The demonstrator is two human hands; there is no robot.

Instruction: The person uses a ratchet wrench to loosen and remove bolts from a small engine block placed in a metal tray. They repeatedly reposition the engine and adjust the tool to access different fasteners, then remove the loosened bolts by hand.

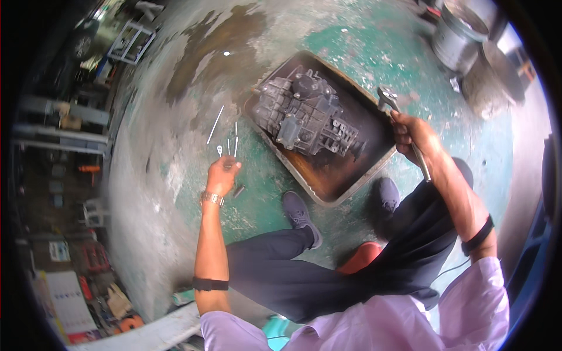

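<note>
My right hand grips a long steel wrench with its head up beside the right rim of a metal tray. A greasy grey gearbox-like metal assembly lies in that tray. My left hand is low over the floor left of the tray, fingers curled down around something I cannot make out. Just beyond it lie slim silver rods or tools and a small ring-ended piece; a short dark cylinder lies just below the hand.
My shoes are near the tray, with a red object between my legs. Metal drums stand at the upper right. Frames, shelving and assorted equipment line the left. A dark wet stain marks the floor.
</note>
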